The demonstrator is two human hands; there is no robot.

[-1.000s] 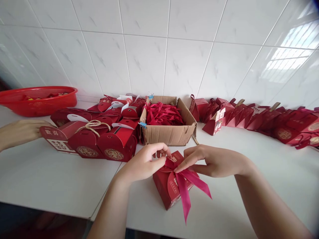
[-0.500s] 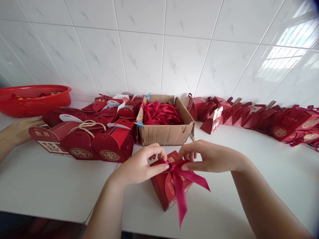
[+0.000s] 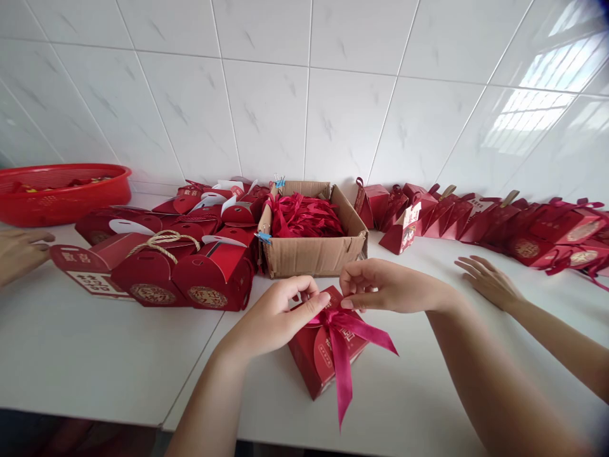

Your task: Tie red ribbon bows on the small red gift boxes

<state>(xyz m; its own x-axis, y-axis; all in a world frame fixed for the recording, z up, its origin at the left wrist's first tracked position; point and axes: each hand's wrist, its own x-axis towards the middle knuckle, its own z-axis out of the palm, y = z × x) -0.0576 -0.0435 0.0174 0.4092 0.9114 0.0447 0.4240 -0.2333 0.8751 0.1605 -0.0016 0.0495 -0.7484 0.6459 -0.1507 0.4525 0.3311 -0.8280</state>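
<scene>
A red printed gift box (image 3: pixel 316 355) lies on the white table in front of me, tied with a crimson satin ribbon (image 3: pixel 341 374) whose two tails hang toward me and to the right. My left hand (image 3: pixel 292 314) pinches the ribbon left of the knot, thumb on top. Just right of the knot, my right hand (image 3: pixel 375 289) has its thumb and fingertips pressed together at the ribbon; its fingers partly hide what they grip. Behind the box stands a cardboard box (image 3: pixel 318 257) full of crimson ribbons (image 3: pixel 307 216).
Several red gift boxes (image 3: pixel 152 273) crowd the left, one with a rope handle (image 3: pixel 166 241). More finished-looking boxes (image 3: pixel 495 219) line the wall at right. A red plastic basin (image 3: pixel 66 197) sits far left. Other people's hands rest at left (image 3: pixel 21 254) and right (image 3: pixel 490 282).
My right hand has lifted slightly and shifted left, while my left thumb has moved up a little. Another person's hand has appeared at right; the one at left has drawn back from the boxes.
</scene>
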